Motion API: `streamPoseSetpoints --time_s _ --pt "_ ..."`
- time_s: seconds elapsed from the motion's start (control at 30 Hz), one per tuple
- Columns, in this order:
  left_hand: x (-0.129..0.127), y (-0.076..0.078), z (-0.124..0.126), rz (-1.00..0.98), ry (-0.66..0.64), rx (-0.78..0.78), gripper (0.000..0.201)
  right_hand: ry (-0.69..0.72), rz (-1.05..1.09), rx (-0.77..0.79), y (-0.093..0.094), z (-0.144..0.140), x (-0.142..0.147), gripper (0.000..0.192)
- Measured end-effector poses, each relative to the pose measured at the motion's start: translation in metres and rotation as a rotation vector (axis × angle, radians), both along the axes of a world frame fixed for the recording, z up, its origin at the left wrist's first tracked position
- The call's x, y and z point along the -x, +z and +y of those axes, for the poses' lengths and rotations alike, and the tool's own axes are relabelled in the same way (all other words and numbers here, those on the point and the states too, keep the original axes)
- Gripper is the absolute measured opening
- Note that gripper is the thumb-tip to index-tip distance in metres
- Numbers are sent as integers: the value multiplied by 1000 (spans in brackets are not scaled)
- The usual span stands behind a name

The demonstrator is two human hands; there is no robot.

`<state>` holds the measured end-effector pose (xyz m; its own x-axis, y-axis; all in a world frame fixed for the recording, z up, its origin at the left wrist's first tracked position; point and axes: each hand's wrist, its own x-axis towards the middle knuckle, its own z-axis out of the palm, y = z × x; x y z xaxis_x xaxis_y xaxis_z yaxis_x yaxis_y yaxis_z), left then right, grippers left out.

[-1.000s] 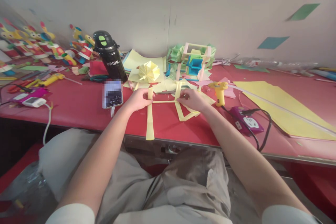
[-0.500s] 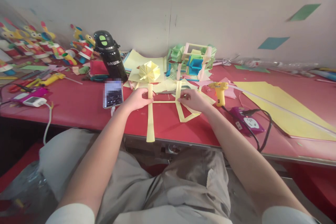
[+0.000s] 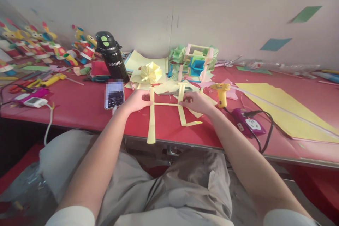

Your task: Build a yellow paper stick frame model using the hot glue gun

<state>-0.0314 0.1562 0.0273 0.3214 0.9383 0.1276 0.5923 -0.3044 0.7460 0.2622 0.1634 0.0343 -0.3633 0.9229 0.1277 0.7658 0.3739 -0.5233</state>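
Observation:
My left hand (image 3: 138, 100) pinches a long pale yellow paper strip (image 3: 151, 127) at its left side, where a thin yellow crosspiece (image 3: 166, 104) meets it. At the crosspiece's other end, my right hand (image 3: 196, 102) grips a second yellow paper strip (image 3: 182, 116). That strip is bent near its lower end, with a short leg pointing right. Together the pieces form a rough H shape above the red table (image 3: 169, 129). Fingertips partly cover both joints. Behind them lies a folded yellow paper pinwheel-like ball (image 3: 151, 72).
A yellow glue gun (image 3: 222, 93) and a purple power strip (image 3: 249, 123) with cables sit right of my hand, near large yellow sheets (image 3: 286, 109). A phone (image 3: 114, 95) and black bottle (image 3: 112, 58) are left. A paper frame model (image 3: 197, 61) stands behind.
The bent leg of the right strip has swung lower and now lies flatter. Both hands and the joined strips have shifted very slightly downward, still held.

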Motion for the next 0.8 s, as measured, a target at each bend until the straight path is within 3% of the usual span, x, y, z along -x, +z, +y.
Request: streamPoseSetpoints --time_s 0.43,0.8 --pt "-4 3 -1 4 17 -29 17 140 -13 -10 -2 -1 -7 24" --pt "11 2 5 -119 -109 136 34 142 -80 -39 -7 0 -7 23"
